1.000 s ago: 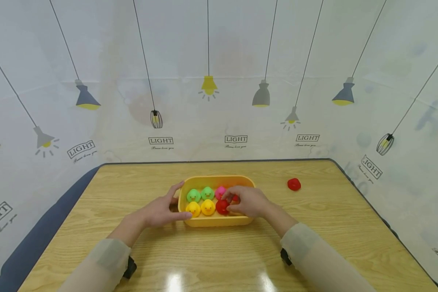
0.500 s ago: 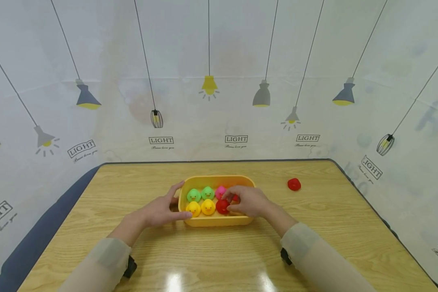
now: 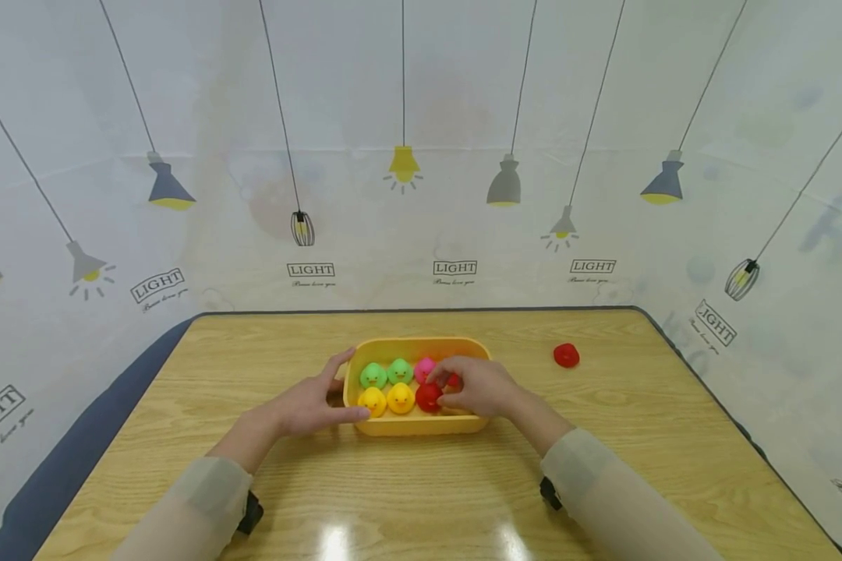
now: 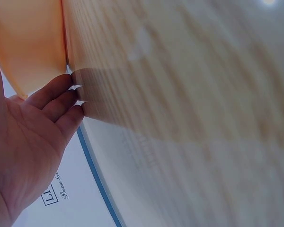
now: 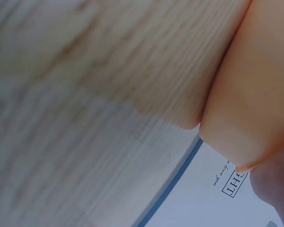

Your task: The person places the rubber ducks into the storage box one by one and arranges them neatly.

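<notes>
A yellow plastic basket [image 3: 421,426] stands mid-table holding several toy ducks. My left hand [image 3: 309,403] holds its left end, thumb over the front rim and index finger at the back corner; in the left wrist view the other fingers [image 4: 61,105] reach down to the tabletop beside the basket wall [image 4: 31,42]. Inside the basket my right hand [image 3: 482,387] pinches a red duck [image 3: 428,397] at the front. Two yellow ducks [image 3: 401,398] sit left of it, with two green ducks [image 3: 399,372] and a pink duck [image 3: 424,369] behind. Another red piece is partly hidden by the right hand.
Another red toy [image 3: 566,355] lies on the wooden table [image 3: 421,483], right of the basket. A white curtain [image 3: 421,226] printed with lamps hangs round the table's back and sides. Light glares off the table's front.
</notes>
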Action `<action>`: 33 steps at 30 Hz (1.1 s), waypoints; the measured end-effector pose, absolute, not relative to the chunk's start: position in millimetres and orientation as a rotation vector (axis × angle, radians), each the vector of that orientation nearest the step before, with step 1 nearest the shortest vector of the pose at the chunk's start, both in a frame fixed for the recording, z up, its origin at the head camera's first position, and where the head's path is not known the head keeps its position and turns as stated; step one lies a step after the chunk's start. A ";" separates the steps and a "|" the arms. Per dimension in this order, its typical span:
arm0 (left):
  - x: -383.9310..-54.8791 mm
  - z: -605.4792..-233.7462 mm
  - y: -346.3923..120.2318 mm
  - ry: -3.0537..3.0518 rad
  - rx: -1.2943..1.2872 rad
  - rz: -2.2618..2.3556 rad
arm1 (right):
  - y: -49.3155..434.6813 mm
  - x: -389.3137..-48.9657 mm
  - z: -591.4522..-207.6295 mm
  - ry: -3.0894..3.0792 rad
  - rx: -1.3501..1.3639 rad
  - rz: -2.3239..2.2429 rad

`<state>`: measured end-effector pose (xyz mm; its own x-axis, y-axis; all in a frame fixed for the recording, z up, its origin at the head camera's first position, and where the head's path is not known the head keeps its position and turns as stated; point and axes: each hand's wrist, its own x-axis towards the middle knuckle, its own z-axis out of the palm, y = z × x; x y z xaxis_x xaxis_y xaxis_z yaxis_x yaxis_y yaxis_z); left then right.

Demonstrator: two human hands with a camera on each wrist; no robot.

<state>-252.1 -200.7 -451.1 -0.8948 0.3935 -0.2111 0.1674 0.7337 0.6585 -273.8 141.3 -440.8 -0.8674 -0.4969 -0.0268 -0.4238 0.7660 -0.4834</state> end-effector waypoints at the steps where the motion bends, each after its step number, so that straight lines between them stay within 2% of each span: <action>1: -252.0 -451.0 -200.6 2.599 0.438 0.941 | 142.2 -273.7 -441.2 2.804 -0.743 -0.728; 16: -251.1 -451.7 -200.0 2.615 0.424 0.935 | 184.4 -270.2 -425.2 2.736 -0.802 -1.216; 33: -253.9 -454.6 -201.4 2.604 0.420 0.945 | 275.2 -254.1 -434.9 2.809 -0.708 -1.165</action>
